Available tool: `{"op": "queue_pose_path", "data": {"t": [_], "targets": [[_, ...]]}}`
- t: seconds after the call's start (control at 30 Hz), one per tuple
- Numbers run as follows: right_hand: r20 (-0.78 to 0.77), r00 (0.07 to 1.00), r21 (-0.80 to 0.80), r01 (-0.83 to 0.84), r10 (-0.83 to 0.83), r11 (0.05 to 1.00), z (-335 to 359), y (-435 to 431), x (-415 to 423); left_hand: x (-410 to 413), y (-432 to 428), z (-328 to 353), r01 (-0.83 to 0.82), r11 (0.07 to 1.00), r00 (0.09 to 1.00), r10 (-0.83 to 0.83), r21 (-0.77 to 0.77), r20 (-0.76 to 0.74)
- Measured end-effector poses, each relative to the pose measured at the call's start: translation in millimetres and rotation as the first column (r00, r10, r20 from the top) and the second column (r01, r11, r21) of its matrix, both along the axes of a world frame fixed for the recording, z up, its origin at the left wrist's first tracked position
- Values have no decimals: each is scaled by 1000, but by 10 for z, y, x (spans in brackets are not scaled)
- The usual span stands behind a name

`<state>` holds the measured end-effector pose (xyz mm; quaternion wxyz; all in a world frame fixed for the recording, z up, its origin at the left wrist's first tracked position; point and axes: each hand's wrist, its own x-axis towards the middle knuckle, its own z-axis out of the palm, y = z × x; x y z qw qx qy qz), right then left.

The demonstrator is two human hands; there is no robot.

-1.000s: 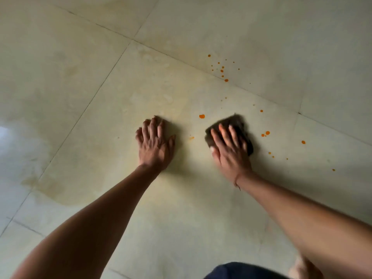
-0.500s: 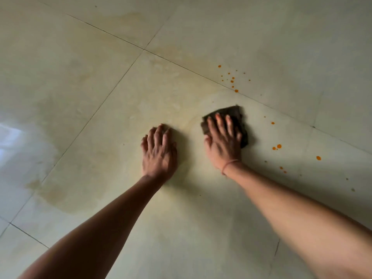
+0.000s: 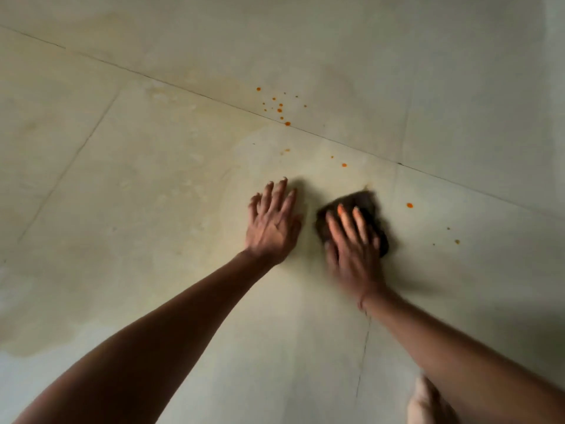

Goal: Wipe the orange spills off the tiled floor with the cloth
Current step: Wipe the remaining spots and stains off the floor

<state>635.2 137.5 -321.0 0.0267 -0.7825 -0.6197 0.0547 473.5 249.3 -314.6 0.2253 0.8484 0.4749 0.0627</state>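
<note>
**Hands.** The left hand lies flat on the tiled floor, palm down. Its fingers are straight and spread, and it holds nothing. The right hand lies just beside it, palm down on a dark cloth. Its fingers are straight and close together and press the cloth to the floor; no finger curls round it. This hand and the cloth are blurred, so the cloth's edges are not sharp. The cloth shows beyond the fingertips and along the hand's right side; the rest lies under the palm. A thin band circles the right wrist.

**Spills.** Orange spills are on the floor.
- A cluster of small drops sits well beyond the hands, on and just past a grout line that runs slantwise across the view.
- A faint smear lies on the near side of that line.
- One drop lies between the cluster and the cloth, apart from the cloth.
- Another drop lies right of the cloth, near it but not touching.
- Two dull specks lie farther right; their colour is uncertain.

**Other.** A darker, damp-looking patch spreads over the tiles at left. A bare foot shows at the lower right edge, partly cut off.
</note>
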Motion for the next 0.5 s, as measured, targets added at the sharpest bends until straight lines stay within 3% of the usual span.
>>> {"op": "queue_pose_path", "data": {"t": [0.1, 0.27, 0.33, 0.43, 0.5], "targets": [[-38, 986, -26, -164, 163, 986, 17, -552, 72, 154, -2, -49, 54, 998, 997, -53, 33, -56], [-30, 954, -31, 296, -297, 955, 69, 396, 418, 162, -9, -152, 63, 992, 995, -54, 105, -82], [-13, 975, 12, 223, -223, 975, -6, 119, 338, 167, -11, -134, 68, 991, 994, -58, 112, -87], [-24, 998, -44, 53, -54, 998, 20, -738, 308, 188, -35, -37, 54, 993, 996, -48, 101, -69], [-25, 994, -58, 108, -109, 992, 24, -715, 688, 339, -78, 22, 125, 986, 992, -122, 111, -36]]}}
